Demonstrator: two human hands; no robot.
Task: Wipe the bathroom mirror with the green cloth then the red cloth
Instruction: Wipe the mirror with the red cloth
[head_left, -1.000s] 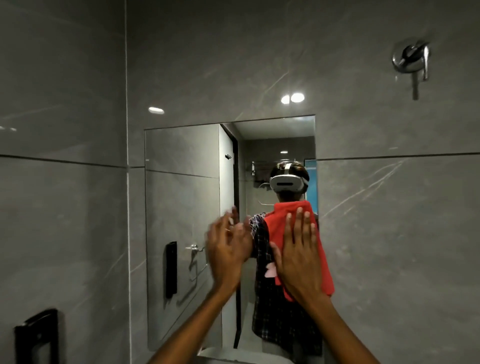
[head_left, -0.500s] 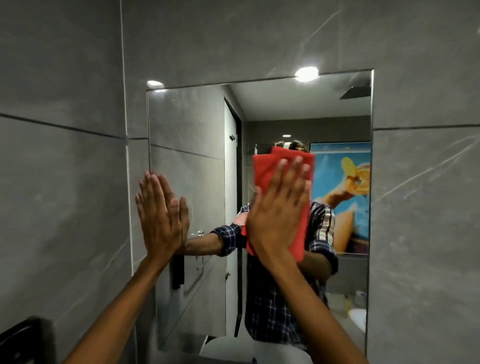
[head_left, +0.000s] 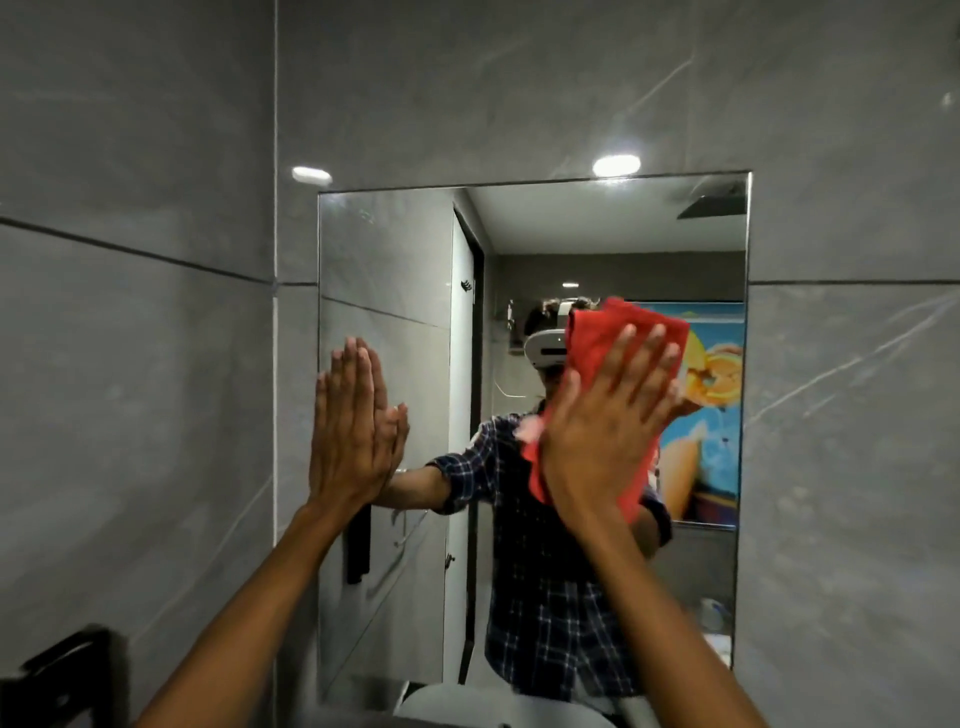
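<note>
One red cloth (head_left: 618, 358) is pressed flat against the mirror (head_left: 395, 270), in the upper middle of the glass, slightly right of centre. The right hand (head_left: 605, 431) lies over it with the palm to the glass, the fingers (head_left: 647, 358) stretched out, slightly apart and pointing up and to the right; they are not curled around the cloth but press it flat. Red fabric shows above the fingertips and below the heel of the hand. The right forearm rises from the lower right edge of the view.

The left hand (head_left: 353, 426) is bare and stands flat against the mirror at its left side, fingers straight, close together and pointing up, meeting its own reflection. Its forearm climbs from the lower left.

The one mirror is a rectangle set into grey wall tiles (head_left: 841, 415). In it are reflected a person in a dark checked shirt, a doorway and a bright picture. Two ceiling lights glint on the tiles just above its top edge. No green cloth is in view.
</note>
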